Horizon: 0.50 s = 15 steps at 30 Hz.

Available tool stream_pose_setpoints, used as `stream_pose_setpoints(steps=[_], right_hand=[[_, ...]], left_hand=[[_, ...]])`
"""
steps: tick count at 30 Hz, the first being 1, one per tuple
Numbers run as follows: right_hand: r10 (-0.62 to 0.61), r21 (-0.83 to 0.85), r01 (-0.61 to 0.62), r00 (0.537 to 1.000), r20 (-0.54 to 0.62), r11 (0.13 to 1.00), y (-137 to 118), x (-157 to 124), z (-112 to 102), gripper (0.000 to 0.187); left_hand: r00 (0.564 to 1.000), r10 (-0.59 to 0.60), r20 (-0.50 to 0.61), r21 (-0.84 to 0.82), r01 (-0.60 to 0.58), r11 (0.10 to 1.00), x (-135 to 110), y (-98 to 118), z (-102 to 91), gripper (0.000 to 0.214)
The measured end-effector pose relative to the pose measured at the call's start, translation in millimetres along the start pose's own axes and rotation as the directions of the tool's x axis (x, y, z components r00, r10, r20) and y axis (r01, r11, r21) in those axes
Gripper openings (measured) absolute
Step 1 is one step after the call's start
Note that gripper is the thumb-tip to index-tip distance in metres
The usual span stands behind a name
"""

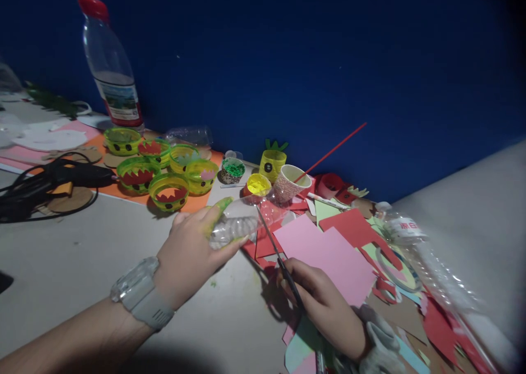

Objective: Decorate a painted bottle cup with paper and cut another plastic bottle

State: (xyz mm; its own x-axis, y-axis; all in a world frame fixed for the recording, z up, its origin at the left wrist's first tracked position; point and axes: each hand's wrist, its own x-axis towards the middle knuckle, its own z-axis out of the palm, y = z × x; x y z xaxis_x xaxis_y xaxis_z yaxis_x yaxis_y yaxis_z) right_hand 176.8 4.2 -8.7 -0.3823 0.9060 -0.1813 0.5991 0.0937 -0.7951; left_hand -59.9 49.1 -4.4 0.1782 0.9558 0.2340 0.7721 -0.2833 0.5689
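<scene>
My left hand (195, 248), with green paint on its fingers, grips a clear plastic bottle piece (236, 223) lying on its side above the table. My right hand (314, 297) is wrapped round the black handle of what looks like scissors (290, 281), seen edge-on. The narrow blade points up and left, its tip at the bottle piece's side; whether it has pierced the plastic I cannot tell. Just behind are a small cup of yellow paint (258, 184) and a patterned paper cup (287, 183) with a red stick (332, 152) leaning out.
Several yellow-green painted plastic cups (169, 192) stand on orange paper at left. A black glue gun (78, 174) with its cord lies beyond them. Behind rises a red-capped bottle (110, 67). Pink paper (324, 253) and coloured scraps cover the right, beside a clear bottle (427, 259).
</scene>
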Motion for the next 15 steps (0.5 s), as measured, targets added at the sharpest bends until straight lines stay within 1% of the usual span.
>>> stream_pose_setpoints(steps=[5, 11, 15], right_hand=[[0.009, -0.079, -0.01, 1.0, -0.01, 0.997, -0.7, -1.5, 2.6, 0.036], [0.018, -0.072, -0.02, 0.999, -0.029, 0.997, -4.6, -2.7, 5.8, 0.038], [0.039, -0.057, -0.041, 0.999, -0.038, 0.998, -6.1, -3.8, 6.9, 0.039]], left_hand=[[1.0, -0.013, 0.002, 0.005, 0.013, 1.0, 0.5, 1.5, -0.8, 0.062], [1.0, -0.008, -0.008, -0.002, 0.008, 1.0, 1.2, 0.0, 0.5, 0.063], [1.0, -0.009, 0.004, -0.012, 0.009, 1.0, 1.2, -1.4, 1.1, 0.06]])
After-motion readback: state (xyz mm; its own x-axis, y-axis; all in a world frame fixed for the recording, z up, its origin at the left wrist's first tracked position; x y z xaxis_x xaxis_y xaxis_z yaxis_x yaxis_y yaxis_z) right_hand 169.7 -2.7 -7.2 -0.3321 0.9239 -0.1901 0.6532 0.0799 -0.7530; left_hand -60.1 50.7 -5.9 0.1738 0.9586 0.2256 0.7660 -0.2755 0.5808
